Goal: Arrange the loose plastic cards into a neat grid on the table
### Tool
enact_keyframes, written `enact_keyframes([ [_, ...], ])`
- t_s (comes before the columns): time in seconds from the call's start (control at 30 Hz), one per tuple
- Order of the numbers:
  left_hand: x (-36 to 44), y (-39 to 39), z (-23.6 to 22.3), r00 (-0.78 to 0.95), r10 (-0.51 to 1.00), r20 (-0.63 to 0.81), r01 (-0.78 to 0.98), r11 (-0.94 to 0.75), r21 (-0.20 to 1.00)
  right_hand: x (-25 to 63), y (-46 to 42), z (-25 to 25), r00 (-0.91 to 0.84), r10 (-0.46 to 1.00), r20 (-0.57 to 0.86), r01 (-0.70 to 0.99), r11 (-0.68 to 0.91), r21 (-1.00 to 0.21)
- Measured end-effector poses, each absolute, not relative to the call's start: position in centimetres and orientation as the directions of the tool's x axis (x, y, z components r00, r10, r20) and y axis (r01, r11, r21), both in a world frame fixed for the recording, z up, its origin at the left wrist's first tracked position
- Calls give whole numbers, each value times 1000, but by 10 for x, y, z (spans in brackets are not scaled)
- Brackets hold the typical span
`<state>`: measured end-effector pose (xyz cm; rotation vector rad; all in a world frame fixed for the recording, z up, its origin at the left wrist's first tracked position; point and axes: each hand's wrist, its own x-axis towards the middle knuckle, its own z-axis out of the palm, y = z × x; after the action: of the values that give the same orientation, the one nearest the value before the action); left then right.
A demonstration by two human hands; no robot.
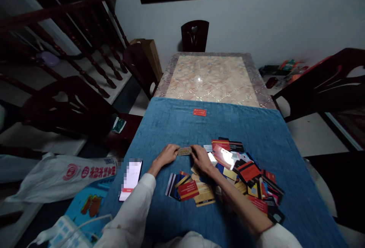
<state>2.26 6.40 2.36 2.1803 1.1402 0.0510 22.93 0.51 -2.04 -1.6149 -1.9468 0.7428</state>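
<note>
Tan card (184, 151) held over blue cloth (171, 122), pinched at 2 ends: left end by nearly closed fingertips of left hand (167, 155), right end by right hand (202, 159). 1 red card (200, 112) laid farther out on cloth.

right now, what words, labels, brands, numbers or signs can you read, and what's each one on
None reads clearly enough to quote.
White bag: large red characters and round marks, too distorted to read surely.
Tan card between the hands, left and right: print too small.
Red card lying alone: pale print, too small.
Other cards: print too small or blurred.
Phone: pixelated screen, unreadable.
</note>
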Motion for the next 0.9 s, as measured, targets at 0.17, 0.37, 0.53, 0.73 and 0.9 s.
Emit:
enact_keyframes([
  [0.17, 26, 57, 14, 622, 755, -206, 682, -393, 616, 230, 10, -5, -125, 977, 174, 575, 215, -789],
  [0.37, 33, 48, 8, 620, 771, -142, 655, -410, 634, 229, 13, 15, -218, 950, 224, 595, 311, -741],
  [0.53, 36, 43, 3, 554, 832, -37, 602, -370, 707, 230, 16, 22, -325, 924, 203, 702, 379, -603],
  [0.73, 40, 40, -2, 415, 908, 62, 513, -289, 808, 227, 21, 19, -368, 913, 175, 741, 402, -538],
  [0.9, 49, 37, -4, 390, 916, 98, 524, -308, 794, 220, 23, 11, -384, 914, 131, 753, 392, -529],
])
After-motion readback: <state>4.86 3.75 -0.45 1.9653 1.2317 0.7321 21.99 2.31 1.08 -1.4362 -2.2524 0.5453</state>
